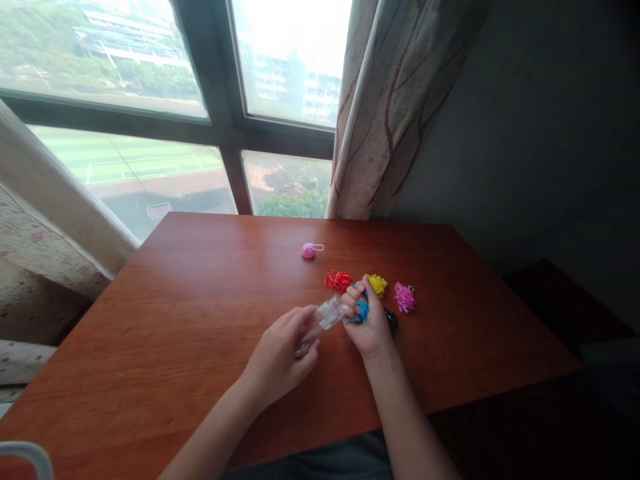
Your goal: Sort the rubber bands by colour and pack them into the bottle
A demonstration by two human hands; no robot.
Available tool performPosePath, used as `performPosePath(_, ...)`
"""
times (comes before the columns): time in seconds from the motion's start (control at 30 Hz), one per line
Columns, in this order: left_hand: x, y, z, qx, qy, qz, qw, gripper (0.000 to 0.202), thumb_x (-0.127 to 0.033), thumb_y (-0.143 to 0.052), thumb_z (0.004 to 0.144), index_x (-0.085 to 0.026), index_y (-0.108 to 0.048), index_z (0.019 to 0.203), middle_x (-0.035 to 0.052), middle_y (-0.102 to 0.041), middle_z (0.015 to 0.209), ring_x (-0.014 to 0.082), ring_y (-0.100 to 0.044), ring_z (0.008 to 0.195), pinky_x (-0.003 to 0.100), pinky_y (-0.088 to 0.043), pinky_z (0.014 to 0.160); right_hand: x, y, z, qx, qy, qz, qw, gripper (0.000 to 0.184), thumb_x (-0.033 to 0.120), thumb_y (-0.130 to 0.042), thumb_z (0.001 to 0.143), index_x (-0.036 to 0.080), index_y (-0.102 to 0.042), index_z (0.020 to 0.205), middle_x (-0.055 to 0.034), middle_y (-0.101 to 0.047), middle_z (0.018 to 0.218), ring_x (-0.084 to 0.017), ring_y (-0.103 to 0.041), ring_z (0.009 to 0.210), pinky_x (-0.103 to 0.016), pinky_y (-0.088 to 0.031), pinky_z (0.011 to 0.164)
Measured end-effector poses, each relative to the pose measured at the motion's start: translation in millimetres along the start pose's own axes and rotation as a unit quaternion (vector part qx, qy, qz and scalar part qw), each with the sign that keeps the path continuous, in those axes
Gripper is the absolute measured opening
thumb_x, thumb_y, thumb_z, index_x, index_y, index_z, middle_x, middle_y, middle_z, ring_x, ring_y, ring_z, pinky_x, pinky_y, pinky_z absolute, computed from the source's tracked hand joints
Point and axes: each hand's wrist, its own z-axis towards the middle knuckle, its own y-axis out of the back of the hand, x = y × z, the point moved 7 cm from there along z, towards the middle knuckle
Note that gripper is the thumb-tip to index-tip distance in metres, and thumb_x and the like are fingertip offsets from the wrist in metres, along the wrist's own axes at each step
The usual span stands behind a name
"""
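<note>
My left hand point(285, 353) is closed around a clear plastic bottle point(329, 313), tilted so its mouth points up and right. In my right hand point(373, 323) is a clump of blue rubber bands point(361, 311), some poking out between the curled fingers. The bottle's mouth is right beside those fingers; whether they touch is hard to tell. Beyond my hands lie a red clump of bands point(339, 281), a yellow clump point(377, 285) and a pink clump point(405, 297). Partly hidden behind my right wrist is a black item point(391, 320). Farther back sits a pink cap with a loop point(309, 251).
The brown wooden table point(200, 320) reaches to the window point(227, 127). Curtains point(385, 107) hang on both sides of it. A white curved object point(30, 453) shows at the lower left corner.
</note>
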Motion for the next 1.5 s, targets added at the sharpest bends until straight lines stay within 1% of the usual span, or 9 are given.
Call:
performPosePath(0.1,-2,-2.0,1,0.009,-0.010,0.005,1.000,0.039,-0.015,-0.054,0.081,-0.021,-0.052,0.120,0.0065,-0.066,0.103,0.0192,-0.064,0.089,0.030,-0.051,0.080,4,-7,2,0.025,0.012,0.034,0.999,0.042,0.049,-0.061,0.088,0.023,-0.037,0.066,0.0099,-0.019,0.057,-0.008,-0.016,0.044,-0.017,-0.019,0.038)
performPosePath(0.2,-3,-2.3,1,0.012,-0.014,0.007,1.000,0.040,-0.015,-0.053,0.081,-0.021,-0.051,0.121,0.0061,-0.065,0.103,0.0190,-0.064,0.089,0.030,-0.051,0.080,5,-11,4,0.027,0.014,0.055,0.998,0.040,0.046,-0.059,0.089,0.023,-0.038,0.066,0.0095,-0.019,0.057,-0.008,-0.017,0.044,-0.017,-0.020,0.038)
performPosePath(0.3,-2,-2.6,0,0.019,-0.010,0.007,1.000,0.040,-0.015,-0.054,0.082,-0.022,-0.051,0.121,0.0061,-0.065,0.104,0.0193,-0.064,0.090,0.030,-0.051,0.080,7,-9,6,0.018,0.021,0.071,0.997,0.037,0.044,-0.059,0.090,0.022,-0.040,0.067,0.0090,-0.023,0.059,-0.008,-0.017,0.045,-0.017,-0.020,0.037)
performPosePath(0.5,0,-2.9,0,0.029,-0.005,0.005,1.000,0.041,-0.015,-0.053,0.082,-0.022,-0.050,0.122,0.0067,-0.064,0.107,0.0195,-0.064,0.092,0.030,-0.051,0.082,13,-10,6,0.037,0.026,0.102,0.994,0.033,0.036,-0.060,0.089,0.022,-0.039,0.068,0.0075,-0.030,0.065,-0.007,-0.018,0.045,-0.016,-0.023,0.036)
performPosePath(0.7,-5,-4.7,0,0.048,-0.026,0.030,0.998,0.041,-0.015,-0.053,0.081,-0.022,-0.050,0.122,0.0076,-0.064,0.107,0.0209,-0.063,0.092,0.031,-0.051,0.081,23,-16,4,0.047,0.034,0.146,0.988,0.030,0.028,-0.058,0.090,0.022,-0.038,0.068,0.0085,-0.026,0.062,-0.007,-0.021,0.045,-0.014,-0.025,0.037)
performPosePath(0.83,-8,-5.9,2,0.070,-0.014,0.029,0.997,0.040,-0.014,-0.053,0.080,-0.021,-0.052,0.120,0.0071,-0.064,0.107,0.0206,-0.063,0.091,0.031,-0.050,0.080,25,-22,2,0.077,0.022,0.213,0.974,0.030,0.024,-0.057,0.092,0.022,-0.038,0.069,0.0097,-0.028,0.058,-0.006,-0.027,0.044,-0.014,-0.028,0.038)
performPosePath(1.0,-8,-4.8,3,0.069,-0.004,0.014,0.997,0.041,-0.013,-0.052,0.080,-0.021,-0.053,0.120,0.0056,-0.064,0.103,0.0190,-0.062,0.088,0.029,-0.049,0.079,22,-27,0,0.107,-0.014,0.279,0.954,0.031,0.023,-0.057,0.093,0.021,-0.037,0.070,0.0103,-0.031,0.055,-0.005,-0.035,0.045,-0.013,-0.031,0.039)
performPosePath(1.23,-5,-6.9,5,0.081,0.019,-0.015,0.996,0.042,-0.011,-0.052,0.079,-0.021,-0.055,0.119,0.0024,-0.062,0.094,0.0144,-0.058,0.073,0.024,-0.046,0.067,22,-27,1,0.114,-0.019,0.290,0.950,0.028,0.018,-0.056,0.091,0.022,-0.037,0.071,0.0115,-0.031,0.053,-0.004,-0.035,0.042,-0.013,-0.031,0.038)
performPosePath(1.5,-8,-3.5,7,0.112,0.019,0.001,0.994,0.041,-0.011,-0.051,0.078,-0.021,-0.056,0.117,0.0019,-0.060,0.090,0.0144,-0.057,0.071,0.023,-0.044,0.066,19,-24,4,0.067,-0.005,0.214,0.975,0.028,0.023,-0.061,0.088,0.021,-0.039,0.071,0.0118,-0.033,0.054,-0.003,-0.030,0.039,-0.012,-0.026,0.034)
